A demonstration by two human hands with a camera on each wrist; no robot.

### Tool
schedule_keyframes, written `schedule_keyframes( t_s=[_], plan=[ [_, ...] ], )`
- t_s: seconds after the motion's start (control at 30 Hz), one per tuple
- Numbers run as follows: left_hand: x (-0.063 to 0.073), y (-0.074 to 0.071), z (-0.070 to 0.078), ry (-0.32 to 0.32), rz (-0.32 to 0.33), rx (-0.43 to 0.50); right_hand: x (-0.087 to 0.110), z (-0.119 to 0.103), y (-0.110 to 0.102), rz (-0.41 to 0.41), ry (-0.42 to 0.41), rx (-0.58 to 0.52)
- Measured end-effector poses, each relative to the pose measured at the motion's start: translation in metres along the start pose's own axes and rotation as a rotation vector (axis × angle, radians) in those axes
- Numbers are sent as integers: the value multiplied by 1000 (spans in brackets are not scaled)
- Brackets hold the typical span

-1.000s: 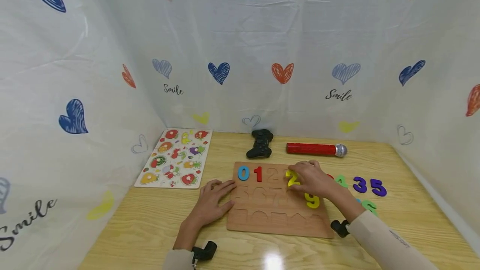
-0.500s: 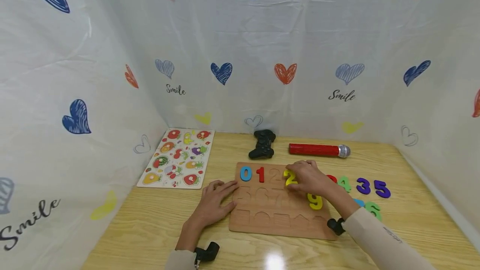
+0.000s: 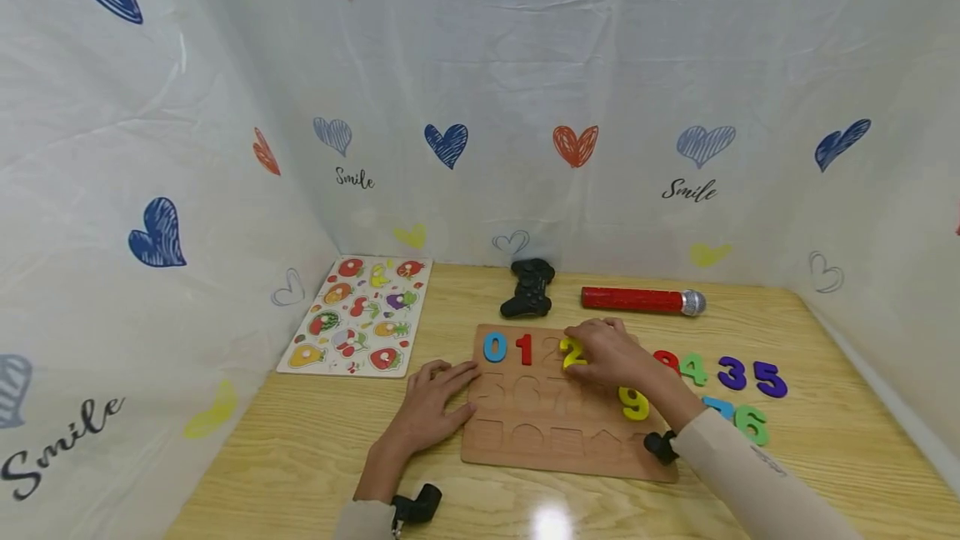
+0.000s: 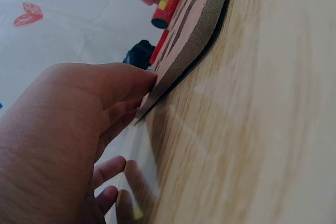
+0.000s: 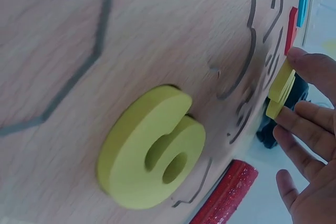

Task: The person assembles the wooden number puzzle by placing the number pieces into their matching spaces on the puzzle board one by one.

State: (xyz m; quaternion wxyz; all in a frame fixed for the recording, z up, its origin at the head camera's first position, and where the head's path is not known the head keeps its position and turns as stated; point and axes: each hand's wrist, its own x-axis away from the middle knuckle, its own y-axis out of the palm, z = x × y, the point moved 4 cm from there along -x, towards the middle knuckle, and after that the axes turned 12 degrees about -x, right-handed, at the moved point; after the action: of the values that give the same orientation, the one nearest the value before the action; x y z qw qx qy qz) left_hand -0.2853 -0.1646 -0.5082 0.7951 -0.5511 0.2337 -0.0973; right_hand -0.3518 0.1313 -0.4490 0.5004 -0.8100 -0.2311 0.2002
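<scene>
With thumb and fingers, my right hand pinches a yellow number 2 over the top row of the wooden number board. The 2-shaped recess lies just left of it, partly covered by the piece. In the right wrist view the yellow 2 is tilted between thumb and fingertips. A blue 0 and a red 1 sit at the board's top left. A yellow 9 lies on the board below my right hand. My left hand rests on the table, its extended fingers touching the board's left edge.
Right of the board lie loose numbers: a purple 3, purple 5, green 4, green 6 and others partly hidden by my forearm. Behind are a black game controller and red microphone; a fruit board lies left.
My right hand has moved a little left across the board, carrying the yellow 2 nearer the 2-shaped recess. My left hand has stayed at the board's edge.
</scene>
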Motion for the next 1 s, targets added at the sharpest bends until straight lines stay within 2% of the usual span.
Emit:
schedule_keyframes(
  t_s=[0.17, 0.4, 1.0],
  plan=[
    [1, 2, -1, 5, -1, -6, -6, -3, 3, 8, 4, -21],
    [7, 2, -2, -2, -10, -8, -12, -8, 14, -31, 4, -55],
    [1, 2, -2, 11, 4, -4, -25, -4, 18, -15, 40, -12]
  ],
)
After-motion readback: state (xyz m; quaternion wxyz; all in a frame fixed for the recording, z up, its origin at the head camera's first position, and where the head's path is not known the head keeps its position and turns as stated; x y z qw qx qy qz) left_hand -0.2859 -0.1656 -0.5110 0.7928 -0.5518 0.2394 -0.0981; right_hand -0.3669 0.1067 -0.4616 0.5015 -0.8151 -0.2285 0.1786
